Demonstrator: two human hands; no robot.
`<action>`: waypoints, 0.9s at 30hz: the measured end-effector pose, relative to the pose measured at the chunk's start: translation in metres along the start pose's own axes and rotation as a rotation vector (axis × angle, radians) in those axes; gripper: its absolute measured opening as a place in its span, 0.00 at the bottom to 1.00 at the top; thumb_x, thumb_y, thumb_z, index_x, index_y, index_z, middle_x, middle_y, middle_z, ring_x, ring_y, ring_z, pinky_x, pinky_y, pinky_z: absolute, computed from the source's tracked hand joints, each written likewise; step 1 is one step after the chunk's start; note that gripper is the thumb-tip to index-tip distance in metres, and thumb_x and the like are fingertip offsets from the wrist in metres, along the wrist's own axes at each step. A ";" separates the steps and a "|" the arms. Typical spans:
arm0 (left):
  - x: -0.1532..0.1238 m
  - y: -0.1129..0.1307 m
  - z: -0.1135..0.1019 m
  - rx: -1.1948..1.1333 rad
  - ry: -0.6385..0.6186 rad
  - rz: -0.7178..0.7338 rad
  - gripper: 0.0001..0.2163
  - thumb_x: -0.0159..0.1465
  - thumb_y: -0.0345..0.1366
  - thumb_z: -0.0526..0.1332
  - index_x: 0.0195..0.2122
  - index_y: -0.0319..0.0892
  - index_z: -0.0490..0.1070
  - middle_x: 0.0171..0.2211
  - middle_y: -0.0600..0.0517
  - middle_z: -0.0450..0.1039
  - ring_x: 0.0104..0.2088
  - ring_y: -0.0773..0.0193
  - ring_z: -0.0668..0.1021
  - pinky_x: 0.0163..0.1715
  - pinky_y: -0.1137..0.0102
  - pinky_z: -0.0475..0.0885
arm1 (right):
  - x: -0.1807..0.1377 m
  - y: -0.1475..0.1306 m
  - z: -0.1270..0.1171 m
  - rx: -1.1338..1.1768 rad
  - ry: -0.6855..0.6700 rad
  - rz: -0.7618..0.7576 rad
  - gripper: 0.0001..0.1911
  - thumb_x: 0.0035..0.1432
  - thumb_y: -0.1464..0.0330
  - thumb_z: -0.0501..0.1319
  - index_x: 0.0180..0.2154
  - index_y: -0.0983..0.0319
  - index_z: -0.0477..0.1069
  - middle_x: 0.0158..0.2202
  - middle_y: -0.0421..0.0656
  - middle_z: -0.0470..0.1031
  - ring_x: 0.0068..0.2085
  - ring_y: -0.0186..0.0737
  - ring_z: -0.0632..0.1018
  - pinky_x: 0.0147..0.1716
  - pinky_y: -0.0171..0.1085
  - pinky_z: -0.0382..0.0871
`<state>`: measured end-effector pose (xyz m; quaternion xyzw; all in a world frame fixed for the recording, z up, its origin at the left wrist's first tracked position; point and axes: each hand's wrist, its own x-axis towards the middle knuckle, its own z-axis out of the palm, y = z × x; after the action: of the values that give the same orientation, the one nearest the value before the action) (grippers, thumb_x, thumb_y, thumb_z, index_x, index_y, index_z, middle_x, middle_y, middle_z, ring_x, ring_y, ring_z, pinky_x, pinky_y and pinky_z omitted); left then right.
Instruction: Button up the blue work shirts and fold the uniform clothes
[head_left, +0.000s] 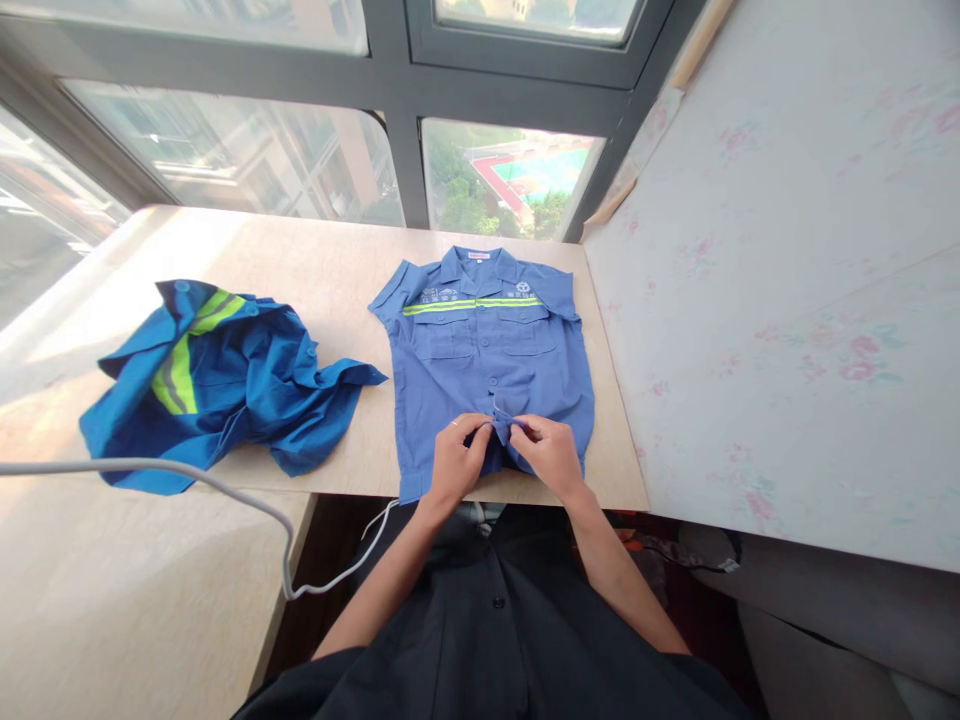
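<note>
Two hands pinch the front of a light blue shirt (480, 350) laid flat on the table (330, 270).

The shirt lies collar far and hem near, close to the table's right edge, its front up and a yellow-green reflective band across the chest. The left hand (455, 462) and the right hand (550, 452) meet over the lower middle of the shirt, just above the hem at the near table edge. The fingers (480, 428) of each hand are closed together on a small raised fold of cloth at the button line, the two grips almost touching. Well apart to the left, a darker blue shirt (217, 380) with a reflective stripe lies crumpled on the table. A white cable (225, 487) crosses its near side and drops off the table edge. A window (247, 150) runs along the far side, and a pale floral surface (787, 300) borders the table on the right.
</note>
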<state>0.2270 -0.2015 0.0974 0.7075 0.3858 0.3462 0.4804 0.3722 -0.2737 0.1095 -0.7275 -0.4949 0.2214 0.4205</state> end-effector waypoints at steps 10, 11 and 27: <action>0.000 -0.004 -0.005 -0.131 0.006 -0.252 0.13 0.64 0.40 0.56 0.36 0.39 0.79 0.35 0.50 0.80 0.38 0.60 0.79 0.42 0.68 0.71 | 0.011 -0.001 0.001 0.223 -0.225 0.139 0.11 0.56 0.65 0.60 0.35 0.62 0.80 0.25 0.39 0.78 0.26 0.37 0.78 0.27 0.32 0.72; -0.001 -0.002 -0.006 -0.132 -0.011 -0.240 0.14 0.65 0.40 0.55 0.38 0.40 0.78 0.37 0.49 0.80 0.40 0.60 0.79 0.44 0.67 0.71 | 0.012 -0.001 0.002 0.251 -0.224 0.160 0.12 0.56 0.64 0.60 0.35 0.62 0.80 0.25 0.40 0.78 0.26 0.37 0.78 0.27 0.33 0.72; -0.003 -0.007 -0.013 0.078 0.018 -0.032 0.07 0.64 0.35 0.61 0.38 0.44 0.79 0.38 0.50 0.82 0.40 0.60 0.81 0.43 0.66 0.74 | 0.014 0.001 0.005 0.232 -0.281 0.097 0.11 0.58 0.61 0.60 0.32 0.61 0.74 0.25 0.38 0.71 0.27 0.35 0.70 0.27 0.32 0.64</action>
<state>0.2131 -0.1970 0.0940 0.7163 0.4146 0.3293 0.4545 0.3750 -0.2593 0.1075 -0.6592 -0.4841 0.3964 0.4171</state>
